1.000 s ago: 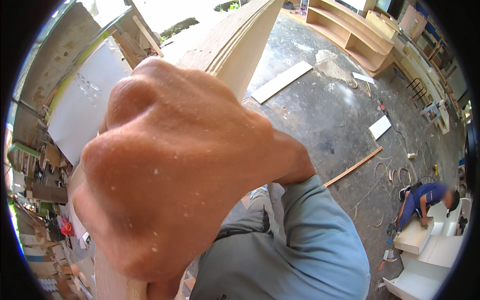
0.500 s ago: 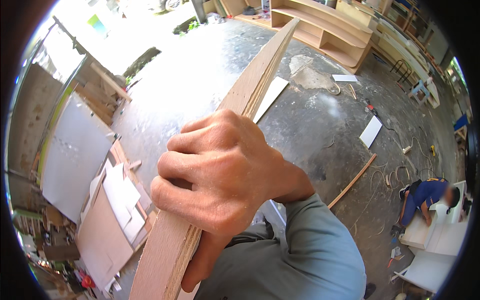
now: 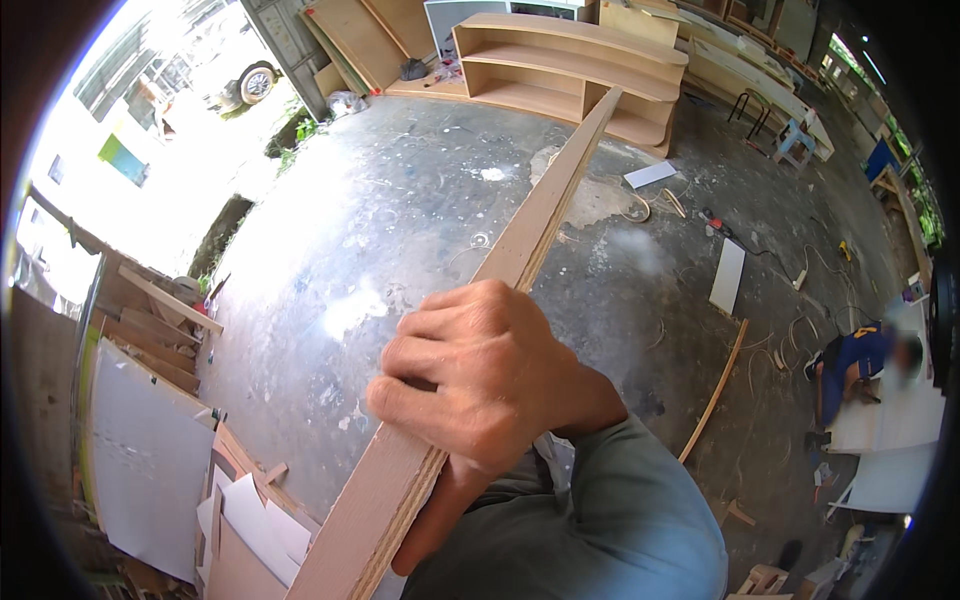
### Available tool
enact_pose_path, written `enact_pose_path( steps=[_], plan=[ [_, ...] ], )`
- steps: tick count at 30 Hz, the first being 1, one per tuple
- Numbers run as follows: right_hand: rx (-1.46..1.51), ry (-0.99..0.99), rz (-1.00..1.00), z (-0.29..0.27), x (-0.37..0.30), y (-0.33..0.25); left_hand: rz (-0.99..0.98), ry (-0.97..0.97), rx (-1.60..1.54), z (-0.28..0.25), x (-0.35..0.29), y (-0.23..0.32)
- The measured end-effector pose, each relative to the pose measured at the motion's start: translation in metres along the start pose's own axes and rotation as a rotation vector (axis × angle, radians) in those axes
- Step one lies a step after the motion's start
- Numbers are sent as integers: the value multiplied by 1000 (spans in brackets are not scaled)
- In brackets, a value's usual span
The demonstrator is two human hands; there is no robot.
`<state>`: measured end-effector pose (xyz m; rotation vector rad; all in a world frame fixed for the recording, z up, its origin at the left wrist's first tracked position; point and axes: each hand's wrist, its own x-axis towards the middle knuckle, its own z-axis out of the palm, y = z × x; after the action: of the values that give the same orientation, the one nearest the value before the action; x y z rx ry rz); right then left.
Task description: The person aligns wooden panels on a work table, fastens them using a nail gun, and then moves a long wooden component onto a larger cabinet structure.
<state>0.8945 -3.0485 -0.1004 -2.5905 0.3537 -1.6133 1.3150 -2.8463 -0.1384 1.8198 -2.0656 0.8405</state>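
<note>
My right hand (image 3: 480, 375) is closed over a long plywood strip (image 3: 365, 510), back of the hand up, fingers wrapped over its far side and thumb along the near edge. The strip runs slantwise from the bottom of the picture to a far end that looks narrow with distance. Its layered edge faces right. A grey-green sleeve (image 3: 610, 500) covers my right arm. My left hand is out of the picture.
A wooden shelf unit (image 3: 570, 50) stands at the far side. White sheets and panels (image 3: 150, 450) lean or lie at left. Rightward, a white board (image 3: 728, 275), a thin wood strip (image 3: 715, 390) and cables lie on the floor. A person (image 3: 850, 365) crouches by white panels at far right.
The view has swung upward and shows more of the far side and the outdoors. My right hand and the plywood strip sit lower and further right in the picture, the grip unchanged.
</note>
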Motion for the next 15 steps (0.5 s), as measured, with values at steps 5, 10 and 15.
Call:
enact_pose_path(
  steps=[5, 10, 15],
  plan=[
    [-126, 40, 25, -3, 19, 105, 83, 27, -46, 77, 115, -25],
    [-237, 43, 121, 4, 26, 218, 181, 72, -62, 154, 234, -41],
    [-406, 0, 144, 13, 30, 336, 240, 146, -32, 208, 348, -59]
  ],
)
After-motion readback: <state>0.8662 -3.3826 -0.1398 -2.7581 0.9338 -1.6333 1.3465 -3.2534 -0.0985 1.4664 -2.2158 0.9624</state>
